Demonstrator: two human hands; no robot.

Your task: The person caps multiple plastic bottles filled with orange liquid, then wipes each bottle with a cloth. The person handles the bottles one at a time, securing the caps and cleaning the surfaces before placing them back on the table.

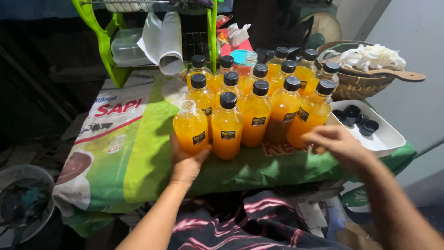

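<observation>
Near the tabletop's (138,153) front edge, the left hand (187,162) clasps the one uncapped bottle (190,126); the capped bottles (255,111) behind look finished. The right hand (340,144), fingers loosely curled and empty, hovers beside the tray of caps (370,132).

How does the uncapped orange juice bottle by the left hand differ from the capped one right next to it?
The uncapped clear plastic bottle of orange juice has an open neck; the capped bottle of orange juice beside it wears a black screw cap. The left hand touches the uncapped bottle at its base, while the capped bottle stands untouched. Both stand upright on the green printed sack, filled alike, each with a small dark label.
</observation>
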